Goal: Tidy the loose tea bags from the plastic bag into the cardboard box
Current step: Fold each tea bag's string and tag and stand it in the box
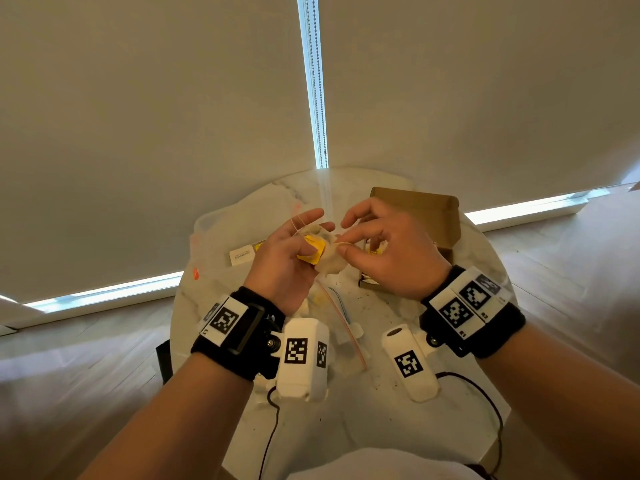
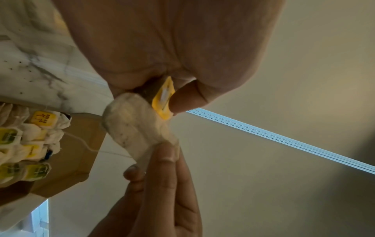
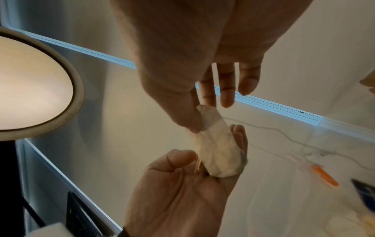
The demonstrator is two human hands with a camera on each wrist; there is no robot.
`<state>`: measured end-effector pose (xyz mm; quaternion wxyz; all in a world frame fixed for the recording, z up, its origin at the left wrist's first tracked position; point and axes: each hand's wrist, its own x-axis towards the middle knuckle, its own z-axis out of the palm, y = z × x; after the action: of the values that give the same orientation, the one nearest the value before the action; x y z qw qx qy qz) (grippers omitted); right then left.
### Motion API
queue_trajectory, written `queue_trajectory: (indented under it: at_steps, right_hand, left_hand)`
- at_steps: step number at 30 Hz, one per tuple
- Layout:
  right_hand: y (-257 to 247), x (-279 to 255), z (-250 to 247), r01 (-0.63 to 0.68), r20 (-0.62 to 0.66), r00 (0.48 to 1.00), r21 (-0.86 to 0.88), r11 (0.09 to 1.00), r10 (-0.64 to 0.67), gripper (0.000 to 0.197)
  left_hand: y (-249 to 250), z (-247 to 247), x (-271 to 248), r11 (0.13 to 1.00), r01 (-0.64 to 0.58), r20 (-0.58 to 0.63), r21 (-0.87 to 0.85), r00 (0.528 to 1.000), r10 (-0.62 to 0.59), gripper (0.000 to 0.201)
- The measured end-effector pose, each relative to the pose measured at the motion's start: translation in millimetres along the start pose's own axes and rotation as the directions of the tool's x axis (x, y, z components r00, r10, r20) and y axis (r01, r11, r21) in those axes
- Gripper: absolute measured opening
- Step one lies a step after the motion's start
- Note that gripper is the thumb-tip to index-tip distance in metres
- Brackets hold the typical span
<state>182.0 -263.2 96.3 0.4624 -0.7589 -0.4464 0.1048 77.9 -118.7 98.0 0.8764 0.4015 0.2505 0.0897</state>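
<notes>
I've got the pale paper tea bag point(image 1: 330, 259) w/ its yellow tag point(image 1: 313, 252) up over the round white marble worktop point(image 1: 377, 403). My left hand point(image 1: 282, 261) pinches the tag; my right hand point(image 1: 388, 247) pinches the bag's top. Brown cardboard box point(image 1: 434, 216), part-filled, sits just behind.

matt cardboard box point(image 1: 434, 216), glossy marble table point(image 1: 398, 403)

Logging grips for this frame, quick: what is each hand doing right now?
Left hand: holds the tea bag, thumb pressing its yellow tag.
Right hand: thumb and finger pinch the tea bag's other end.
</notes>
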Motion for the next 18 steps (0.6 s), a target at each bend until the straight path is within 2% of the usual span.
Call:
queue_trajectory:
  at_steps: [3,5,7,10,13,18]
  right_hand:
    - [-2.2,-0.9,0.7,0.070,0.037,0.997,0.004,0.998,-0.070,0.006]
    - [-1.9,0.8,3.3,0.064,0.081,0.995,0.003,0.998,-0.064,0.016]
    - [-3.2,3.2,6.4,0.058,0.117,0.991,0.000,0.998,-0.058,0.017]
    - [-5.2,5.4,7.9,0.060,0.117,0.991,0.035,0.998,-0.063,0.009]
    - [-5.0,5.5,2.5,0.004,0.065,0.998,0.101,0.995,-0.011,0.008]
    - [-4.5,6.2,-13.1,-0.098,0.051,0.995,0.170,0.981,0.090,0.010]
  left_hand:
    - [0.4,1.0,-0.3,1.000,-0.015,0.015,0.005,1.000,0.015,0.052]
    - [-0.3,3.2,-0.6,1.000,-0.018,0.041,0.016,0.999,0.018,0.045]
    - [-1.0,5.0,-0.1,0.999,-0.024,0.055,0.038,0.998,0.021,0.046]
    - [-2.6,3.6,1.5,0.998,-0.020,0.033,0.057,0.999,0.018,0.051]
    - [-3.5,-1.4,1.9,0.991,-0.042,0.028,0.126,0.999,0.039,0.040]
    - [-3.8,-7.7,0.2,0.931,-0.115,0.086,0.348,0.992,0.090,0.016]
